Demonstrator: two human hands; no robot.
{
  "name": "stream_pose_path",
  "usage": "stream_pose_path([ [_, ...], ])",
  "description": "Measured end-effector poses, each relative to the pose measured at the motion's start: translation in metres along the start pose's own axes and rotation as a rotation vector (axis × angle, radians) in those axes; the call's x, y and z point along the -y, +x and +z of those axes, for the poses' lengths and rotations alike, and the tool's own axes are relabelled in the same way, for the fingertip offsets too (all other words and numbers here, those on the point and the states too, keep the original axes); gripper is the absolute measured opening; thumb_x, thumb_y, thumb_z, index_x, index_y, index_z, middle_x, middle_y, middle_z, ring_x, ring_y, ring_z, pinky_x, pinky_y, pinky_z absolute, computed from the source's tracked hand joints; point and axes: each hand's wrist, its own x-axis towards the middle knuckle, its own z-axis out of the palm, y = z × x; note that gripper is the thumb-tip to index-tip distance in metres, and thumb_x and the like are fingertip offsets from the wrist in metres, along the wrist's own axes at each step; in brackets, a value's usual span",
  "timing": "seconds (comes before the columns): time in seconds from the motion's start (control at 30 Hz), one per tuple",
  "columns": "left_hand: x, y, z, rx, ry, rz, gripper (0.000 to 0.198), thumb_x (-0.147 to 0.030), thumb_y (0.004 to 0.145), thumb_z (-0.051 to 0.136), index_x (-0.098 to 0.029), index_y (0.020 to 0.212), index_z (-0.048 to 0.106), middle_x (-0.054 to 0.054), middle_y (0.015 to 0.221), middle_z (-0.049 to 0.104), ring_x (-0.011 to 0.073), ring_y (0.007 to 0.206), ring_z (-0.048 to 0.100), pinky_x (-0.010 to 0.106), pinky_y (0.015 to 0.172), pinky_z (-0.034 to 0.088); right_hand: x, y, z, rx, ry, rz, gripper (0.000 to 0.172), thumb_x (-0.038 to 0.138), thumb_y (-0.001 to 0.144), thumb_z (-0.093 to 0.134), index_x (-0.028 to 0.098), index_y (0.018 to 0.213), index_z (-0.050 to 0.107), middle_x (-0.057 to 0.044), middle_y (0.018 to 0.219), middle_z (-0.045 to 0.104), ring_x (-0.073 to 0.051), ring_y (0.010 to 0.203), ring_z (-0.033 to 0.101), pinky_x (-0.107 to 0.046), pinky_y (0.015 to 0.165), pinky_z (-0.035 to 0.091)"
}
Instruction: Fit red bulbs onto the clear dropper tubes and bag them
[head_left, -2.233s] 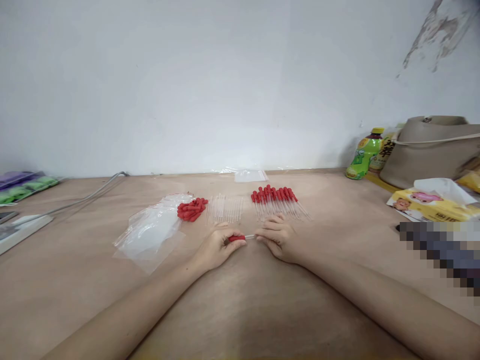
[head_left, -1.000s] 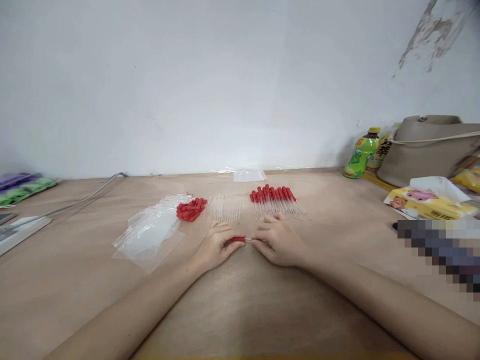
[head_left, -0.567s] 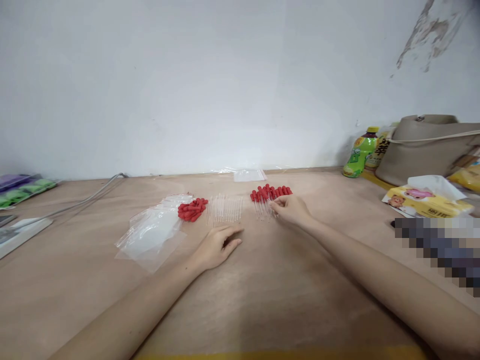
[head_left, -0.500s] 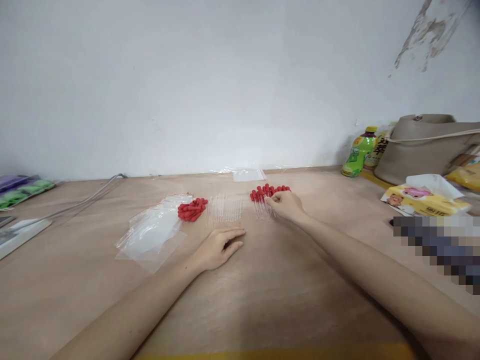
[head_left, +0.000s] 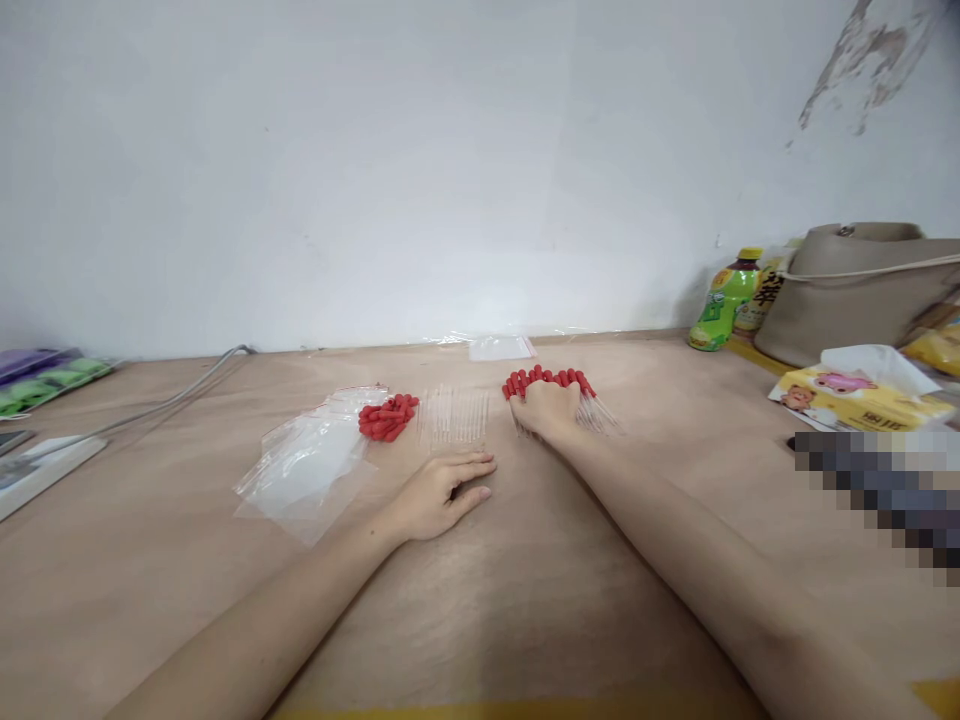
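Observation:
My left hand (head_left: 442,490) rests on the wooden table (head_left: 525,580) with its fingers loosely stretched and nothing in it. My right hand (head_left: 547,408) lies farther back, its fingers laid over a row of assembled droppers with red bulbs (head_left: 598,411); the fingertips are partly hidden. Left of that row lies a row of bare clear glass tubes (head_left: 454,417). Beyond them to the left sits a small heap of loose red rubber bulbs (head_left: 388,417).
Clear plastic zip bags (head_left: 304,465) lie left of the bulbs, another small one (head_left: 501,348) by the wall. At the right stand a green bottle (head_left: 720,300), a beige bag (head_left: 862,290) and a tissue pack (head_left: 855,395). A cable (head_left: 172,395) and power strip (head_left: 37,465) are far left.
Both hands held one dropper between them at the table's middle. My right hand carried it back to the row of assembled droppers and now lies on them; my left hand let go and stayed put.

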Motion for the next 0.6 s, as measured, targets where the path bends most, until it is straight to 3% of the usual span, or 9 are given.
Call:
stream_pose_path([
  [0.17, 0.000, 0.000, 0.000, 0.001, 0.000, -0.008, 0.035, -0.029, 0.085, 0.046, -0.021, 0.118, 0.052, 0.007, 0.120, 0.055, 0.0198, 0.115, 0.046, 0.040, 0.097, 0.038, 0.004, -0.005, 0.001, -0.056, -0.014, -0.081, 0.039, 0.042, 0.081, 0.037, 0.014, 0.074, 0.063, -0.012, 0.073, 0.065, -0.024, 0.074, 0.057, -0.042, 0.079, 0.023],
  [0.3, 0.000, 0.001, 0.001, -0.008, -0.009, -0.010, 0.034, -0.029, 0.084, 0.047, -0.020, 0.117, 0.053, 0.007, 0.119, 0.055, 0.0199, 0.114, 0.047, 0.039, 0.097, 0.038, 0.022, -0.012, 0.004, -0.006, 0.035, -0.152, 0.036, 0.039, 0.081, 0.037, 0.016, 0.080, 0.064, -0.011, 0.079, 0.066, -0.023, 0.078, 0.057, -0.041, 0.081, 0.021],
  [0.6, -0.001, 0.002, 0.000, -0.013, -0.014, -0.005, 0.033, -0.027, 0.084, 0.047, -0.018, 0.116, 0.054, 0.008, 0.118, 0.056, 0.0195, 0.114, 0.047, 0.037, 0.097, 0.038, 0.051, -0.002, 0.006, 0.126, 0.042, -0.076, 0.031, 0.032, 0.077, 0.043, 0.013, 0.084, 0.065, -0.015, 0.087, 0.065, -0.024, 0.081, 0.059, -0.041, 0.081, 0.021],
])
